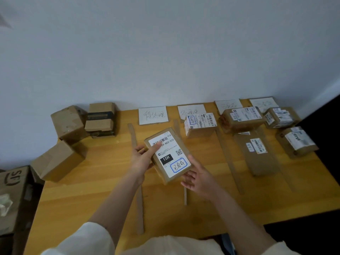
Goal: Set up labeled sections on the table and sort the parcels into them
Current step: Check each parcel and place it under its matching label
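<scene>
The left hand [142,159] grips a flat brown parcel [168,156] by its left edge, thumb laid across the barcode on the white shipping label and the fingers curled beneath. The right hand [197,178] cups the parcel's near right corner from below, palm up, fingers loosely spread. The parcel is held tilted above the middle of the wooden worktop [92,196], over the first section.

Cardboard strips [137,173] lie across the worktop as dividers. Along the far edge sit four handwritten paper signs; the leftmost sign [153,115] has no parcel below it. The second section holds one small labelled box [200,124], the third a box [241,118] and a flat envelope [257,153], and the fourth, at the far right corner, two boxes [294,133].

Plain cardboard boxes [82,126] are piled at the far left corner. A pale wall stands behind.
</scene>
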Demonstrator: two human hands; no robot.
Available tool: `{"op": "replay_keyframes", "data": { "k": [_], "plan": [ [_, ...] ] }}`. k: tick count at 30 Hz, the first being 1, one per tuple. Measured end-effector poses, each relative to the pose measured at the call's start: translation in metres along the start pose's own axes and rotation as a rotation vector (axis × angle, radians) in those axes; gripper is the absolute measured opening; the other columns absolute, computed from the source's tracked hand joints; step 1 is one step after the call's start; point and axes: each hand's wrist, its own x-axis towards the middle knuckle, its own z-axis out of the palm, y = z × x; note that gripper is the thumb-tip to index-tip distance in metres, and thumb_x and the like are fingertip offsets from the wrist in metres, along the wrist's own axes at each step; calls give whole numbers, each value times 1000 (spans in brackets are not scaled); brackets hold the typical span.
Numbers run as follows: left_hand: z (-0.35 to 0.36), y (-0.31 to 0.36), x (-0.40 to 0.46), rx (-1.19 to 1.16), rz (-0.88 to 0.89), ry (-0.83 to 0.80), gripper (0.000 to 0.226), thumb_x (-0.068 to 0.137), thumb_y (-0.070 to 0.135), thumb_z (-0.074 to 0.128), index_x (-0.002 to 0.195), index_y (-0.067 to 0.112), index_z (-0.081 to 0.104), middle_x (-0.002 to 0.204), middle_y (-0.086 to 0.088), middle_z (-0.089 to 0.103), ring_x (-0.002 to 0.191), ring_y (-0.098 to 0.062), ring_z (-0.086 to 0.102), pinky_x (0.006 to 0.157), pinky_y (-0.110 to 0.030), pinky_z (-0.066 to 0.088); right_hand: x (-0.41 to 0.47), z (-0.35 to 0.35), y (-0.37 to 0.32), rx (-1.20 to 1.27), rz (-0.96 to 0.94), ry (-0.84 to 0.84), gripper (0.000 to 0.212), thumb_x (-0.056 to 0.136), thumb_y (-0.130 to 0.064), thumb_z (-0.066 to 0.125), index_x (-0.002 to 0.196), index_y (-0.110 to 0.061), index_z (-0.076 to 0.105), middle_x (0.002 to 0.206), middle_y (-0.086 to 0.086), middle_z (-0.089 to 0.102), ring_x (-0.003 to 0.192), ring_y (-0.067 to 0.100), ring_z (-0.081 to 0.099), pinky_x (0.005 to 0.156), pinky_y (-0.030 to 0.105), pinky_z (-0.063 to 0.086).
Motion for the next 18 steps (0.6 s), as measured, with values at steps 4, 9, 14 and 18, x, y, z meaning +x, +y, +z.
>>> {"op": "replay_keyframes", "data": {
  "k": [4, 9, 14, 18],
  "plan": [
    [20, -5, 0, 56, 4, -33, 66, 71, 36, 82, 122, 17, 44, 112, -8, 70, 96, -17, 69, 72, -33, 56, -7, -19, 0, 114, 22, 50, 61, 72, -50, 73, 122, -17, 62, 118, 15, 67, 114, 30, 60, 93, 45, 53],
    [51, -20, 2, 173, -53, -102, 63, 73, 45, 78, 123, 21, 47, 118, -4, 67, 107, -16, 62, 99, -46, 48, -19, -47, 3, 196, 31, 147, 52, 75, -51, 71, 114, -17, 66, 115, 12, 68, 111, 26, 59, 89, 39, 51],
    [88, -42, 4, 344, -57, -143, 63, 83, 51, 66, 134, 19, 47, 132, -3, 52, 115, -21, 52, 102, -43, 47, -32, -98, 3, 320, -1, 304, 42, 85, -47, 64, 111, -15, 69, 98, 5, 68, 82, 17, 57, 71, 30, 47],
    [115, -57, 11, 467, -76, -162, 53, 86, 48, 65, 129, 18, 53, 133, -4, 54, 117, -23, 53, 104, -45, 45, -41, -147, -2, 425, -71, 435, 42, 88, -47, 61, 114, -16, 68, 98, 7, 66, 77, 18, 53, 68, 30, 45]
  ]
}}
